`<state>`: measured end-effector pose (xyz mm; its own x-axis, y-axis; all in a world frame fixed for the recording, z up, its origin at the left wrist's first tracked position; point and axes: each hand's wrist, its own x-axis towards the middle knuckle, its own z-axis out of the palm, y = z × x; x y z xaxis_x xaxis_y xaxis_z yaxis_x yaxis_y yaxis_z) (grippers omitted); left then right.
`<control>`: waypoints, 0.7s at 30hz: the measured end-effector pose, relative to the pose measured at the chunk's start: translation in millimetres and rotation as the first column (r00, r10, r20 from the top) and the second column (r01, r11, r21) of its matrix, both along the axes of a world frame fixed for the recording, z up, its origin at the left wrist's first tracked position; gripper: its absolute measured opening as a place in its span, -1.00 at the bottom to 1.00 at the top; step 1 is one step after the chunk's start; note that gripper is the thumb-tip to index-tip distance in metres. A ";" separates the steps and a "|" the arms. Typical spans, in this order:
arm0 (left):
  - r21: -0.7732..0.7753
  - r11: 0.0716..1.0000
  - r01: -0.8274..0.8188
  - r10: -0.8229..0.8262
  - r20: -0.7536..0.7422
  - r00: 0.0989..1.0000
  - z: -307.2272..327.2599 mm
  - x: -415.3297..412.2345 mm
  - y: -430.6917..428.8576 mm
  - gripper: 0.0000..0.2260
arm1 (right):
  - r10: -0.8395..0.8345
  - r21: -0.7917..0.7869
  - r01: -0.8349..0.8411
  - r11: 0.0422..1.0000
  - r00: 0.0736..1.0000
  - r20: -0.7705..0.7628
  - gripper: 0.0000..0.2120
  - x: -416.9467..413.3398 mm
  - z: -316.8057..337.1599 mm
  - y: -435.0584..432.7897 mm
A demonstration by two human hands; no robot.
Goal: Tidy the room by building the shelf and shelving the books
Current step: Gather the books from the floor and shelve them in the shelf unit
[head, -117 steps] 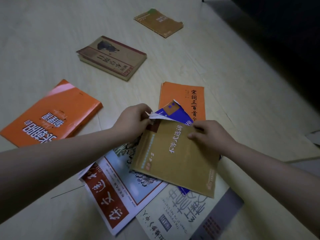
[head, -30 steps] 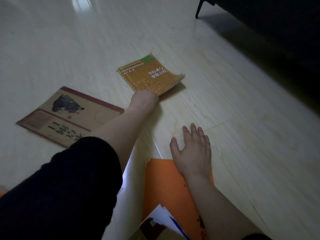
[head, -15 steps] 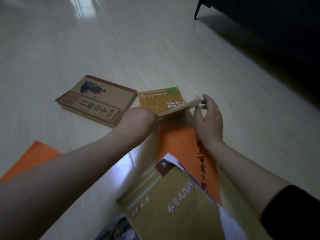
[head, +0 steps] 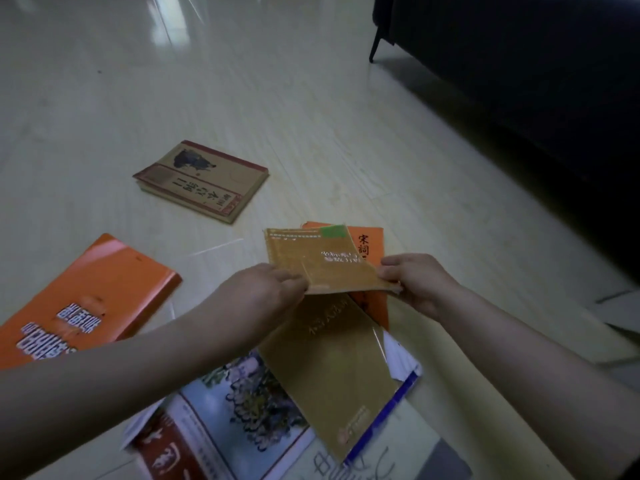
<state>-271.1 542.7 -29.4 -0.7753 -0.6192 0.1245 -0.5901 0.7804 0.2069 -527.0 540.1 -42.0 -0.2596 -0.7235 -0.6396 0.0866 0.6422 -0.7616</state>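
Right, thin booklet up over the pile, a hand on each near corner.

Pale floor everywhere, dark sofa off to the right, no shelf in sight. Big orange book lies left and the thick old red-edged book further out, both apart from the heap of magazines nearest the person. Over that heap, the tan booklet with the green patch looks lifted above a mustard booklet. Left hand pinches its near left corner, fingers curled on the cover; right hand clamps the near right corner. It looks light and floppy, its near edge worn and curling, so I'd support it by the spine side, not those frayed corners.
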 end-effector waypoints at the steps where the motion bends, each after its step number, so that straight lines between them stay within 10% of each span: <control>1: 0.066 0.997 -0.029 0.034 -0.078 0.996 1.8 -0.5 11.2 -0.71 | 0.017 -0.020 -0.018 1.000 1.000 -0.021 -0.66 -2.4 -1.7 8.7; 9: 0.737 0.477 -0.478 0.790 -0.121 0.601 -23.7 19.8 71.8 -0.73 | 0.230 -0.106 -0.274 0.956 0.921 -0.314 -0.55 -6.4 -20.1 89.8; 13: 0.989 0.020 -0.148 0.945 0.030 0.327 -39.0 25.5 66.2 -0.69 | 0.394 0.012 -0.430 0.903 0.818 -0.420 -0.54 1.3 -33.4 110.6; 17: 0.995 -0.101 -0.022 0.937 0.103 0.334 -36.3 20.7 70.7 -0.80 | 0.457 -0.008 -0.555 0.832 0.693 -0.557 -0.64 9.6 -32.0 112.3; 21: 0.959 -0.035 -0.282 0.919 0.141 0.368 -46.1 21.2 75.1 -0.81 | 0.319 -0.124 -0.548 0.827 0.640 -0.699 -0.74 12.4 -29.8 98.9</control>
